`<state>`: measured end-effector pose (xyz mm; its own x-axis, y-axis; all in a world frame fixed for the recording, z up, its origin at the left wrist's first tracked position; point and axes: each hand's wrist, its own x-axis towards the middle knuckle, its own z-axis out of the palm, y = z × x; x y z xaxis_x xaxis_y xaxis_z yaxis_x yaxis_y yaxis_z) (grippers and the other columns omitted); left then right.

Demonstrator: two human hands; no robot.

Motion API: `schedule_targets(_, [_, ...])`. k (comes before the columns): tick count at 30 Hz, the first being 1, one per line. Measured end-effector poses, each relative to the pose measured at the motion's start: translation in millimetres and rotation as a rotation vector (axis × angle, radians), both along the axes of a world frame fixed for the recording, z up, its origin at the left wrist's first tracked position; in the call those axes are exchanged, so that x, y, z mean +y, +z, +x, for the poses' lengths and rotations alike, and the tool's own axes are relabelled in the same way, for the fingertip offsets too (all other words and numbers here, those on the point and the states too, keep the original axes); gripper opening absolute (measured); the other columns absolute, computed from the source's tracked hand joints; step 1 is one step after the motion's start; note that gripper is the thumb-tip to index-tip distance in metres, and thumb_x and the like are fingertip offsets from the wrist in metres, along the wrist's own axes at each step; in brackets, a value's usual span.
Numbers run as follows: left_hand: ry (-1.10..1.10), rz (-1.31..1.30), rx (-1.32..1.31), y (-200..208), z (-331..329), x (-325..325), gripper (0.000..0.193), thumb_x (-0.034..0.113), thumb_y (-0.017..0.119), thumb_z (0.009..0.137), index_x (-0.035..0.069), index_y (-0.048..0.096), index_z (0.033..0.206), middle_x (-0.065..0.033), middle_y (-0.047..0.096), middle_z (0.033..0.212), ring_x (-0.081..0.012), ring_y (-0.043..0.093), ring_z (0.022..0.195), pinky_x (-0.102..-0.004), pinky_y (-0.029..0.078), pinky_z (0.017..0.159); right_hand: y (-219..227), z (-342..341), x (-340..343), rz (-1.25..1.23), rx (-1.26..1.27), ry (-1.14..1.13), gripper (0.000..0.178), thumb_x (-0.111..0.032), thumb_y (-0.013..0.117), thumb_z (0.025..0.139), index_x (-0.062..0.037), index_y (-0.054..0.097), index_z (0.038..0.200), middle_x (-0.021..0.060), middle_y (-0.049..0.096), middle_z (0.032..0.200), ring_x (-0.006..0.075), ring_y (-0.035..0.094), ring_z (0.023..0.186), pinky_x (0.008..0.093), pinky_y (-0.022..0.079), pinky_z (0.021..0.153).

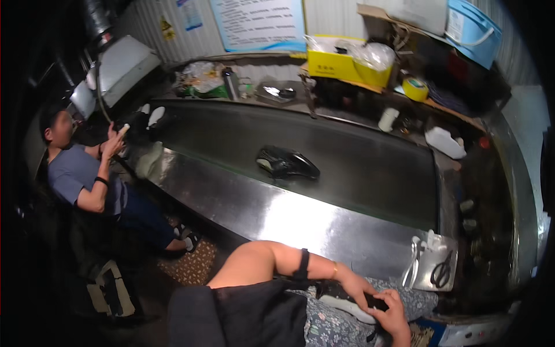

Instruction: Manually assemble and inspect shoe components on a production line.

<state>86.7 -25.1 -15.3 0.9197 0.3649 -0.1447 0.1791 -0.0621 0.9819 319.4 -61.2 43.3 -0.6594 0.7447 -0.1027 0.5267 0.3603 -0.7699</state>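
Over my lap, at the lower right, both hands are closed around a shoe with a long pale sole (347,307) and a dark upper part. My left hand (357,289) grips it from above, its fingers bent down onto the dark part. Close against it, my right hand (394,315) holds the same end, with the fingertips nearly meeting the left ones. Much of the shoe is hidden by the hands and by a grey floral cloth (335,327). Farther off, a black shoe (289,163) lies on the dark conveyor belt (370,173).
A metal ledge (231,196) runs along the belt's near side. Scissors (441,273) with black handles lie at its right end. To the left, another person (87,173) holds a small pale object. Behind the belt stand a yellow box (347,69) and a blue bucket (474,34).
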Motion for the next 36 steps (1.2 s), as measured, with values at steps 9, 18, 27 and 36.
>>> schedule_targets(9, [-0.104, -0.075, 0.114, -5.3, 24.2, 24.5, 0.065, 0.034, 0.067, 0.089, -0.001, 0.045, 0.138, -0.0208, 0.060, 0.124, -0.0277, 0.059, 0.110, -0.0368, 0.046, 0.093, -54.7, 20.8, -7.6, 0.199, 0.147, -0.364, 0.015, -0.009, 0.070, 0.080, -0.0028, 0.070, 0.093, 0.0131, 0.070, 0.088, 0.0298, 0.067, 0.081, 0.0370, 0.052, 0.073])
schedule_targets(18, [-0.023, -0.010, 0.224, -0.3, 23.6, 28.6, 0.064, 0.033, 0.069, 0.090, 0.001, 0.045, 0.140, -0.0164, 0.061, 0.123, -0.0215, 0.058, 0.109, -0.0326, 0.044, 0.097, -65.6, 66.0, 136.1, 0.157, -0.145, -0.658, 0.041, -0.036, 0.069, 0.088, 0.0027, 0.066, 0.099, 0.0193, 0.067, 0.094, 0.0310, 0.065, 0.094, 0.0385, 0.052, 0.083])
schedule_targets(27, [0.178, -0.442, 0.046, -13.6, 15.3, 34.8, 0.060, 0.019, 0.071, 0.089, 0.004, 0.045, 0.141, -0.0049, 0.062, 0.117, -0.0112, 0.055, 0.101, -0.0270, 0.046, 0.089, -118.7, 53.7, 131.0, 0.000, -0.141, -0.695, 0.040, -0.026, 0.071, 0.079, 0.0023, 0.054, 0.101, 0.0143, 0.062, 0.091, 0.0292, 0.063, 0.085, 0.0369, 0.050, 0.078])
schedule_targets(36, [0.104, -0.453, 0.155, -11.4, 26.0, 44.8, 0.060, 0.012, 0.069, 0.091, 0.002, 0.042, 0.143, -0.0024, 0.061, 0.114, -0.0094, 0.054, 0.103, -0.0254, 0.044, 0.092, -6.3, 102.9, -6.6, -0.676, 0.254, -0.586, 0.029, -0.030, 0.055, 0.099, -0.0020, 0.059, 0.098, 0.0041, 0.064, 0.085, 0.0093, 0.060, 0.076, 0.0272, 0.049, 0.070])
